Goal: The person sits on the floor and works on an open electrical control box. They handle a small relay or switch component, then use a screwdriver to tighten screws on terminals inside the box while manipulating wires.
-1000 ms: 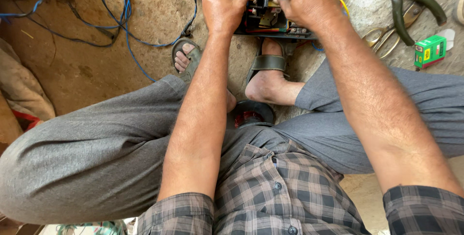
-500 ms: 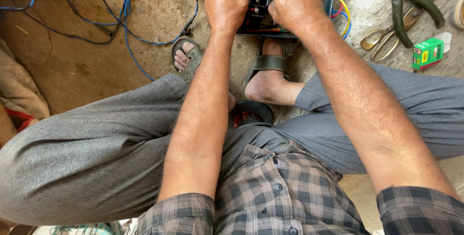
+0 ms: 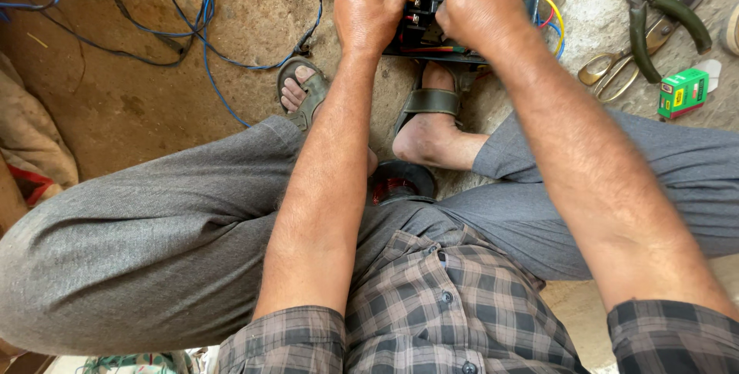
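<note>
A dark electrical box (image 3: 454, 12) with coloured wires inside rests on the ground at the top of the view, just beyond my sandalled feet. My left hand (image 3: 373, 6) grips its left side, thumb pressed on the parts inside, and a thin metal tool sticks up from its fingers. My right hand (image 3: 481, 1) lies curled over the middle of the box, its fingertips hidden in the wiring. Whether the right hand pinches a wire or part cannot be made out.
Blue cables (image 3: 204, 16) trail over the dirt floor at the top left. On the concrete at the right lie green-handled pliers (image 3: 654, 12), scissors (image 3: 616, 70) and a small green carton (image 3: 681, 93). A copper coil (image 3: 396, 185) sits between my legs.
The box and both hands sit slightly higher and further right in view; the hands have kept their hold on the box with small finger shifts.
</note>
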